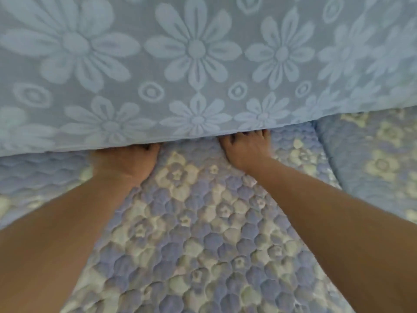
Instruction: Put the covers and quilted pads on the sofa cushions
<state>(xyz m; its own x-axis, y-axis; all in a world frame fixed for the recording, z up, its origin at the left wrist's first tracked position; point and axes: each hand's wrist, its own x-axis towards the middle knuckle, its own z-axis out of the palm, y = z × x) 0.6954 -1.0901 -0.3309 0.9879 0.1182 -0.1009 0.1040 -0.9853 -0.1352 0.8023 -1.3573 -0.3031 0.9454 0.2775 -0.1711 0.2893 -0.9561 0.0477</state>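
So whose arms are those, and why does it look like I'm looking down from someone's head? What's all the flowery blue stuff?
There is no machine here, just a person. A camera sits on their head and looks forward and down, so you see their two bare arms as if they were your own.

The left hand and the right hand both reach to the back of the seat. Their fingers go into the gap under the pale blue back cushion, the one with big daisy shapes. The fingertips are hidden there, so I cannot tell whether they grip anything or just push.

Under the arms lies the quilted pad, bumpy, blue with cream flowers. To the right is a second quilted pad on the next seat.

My guess: the person is tucking the pad's back edge in.
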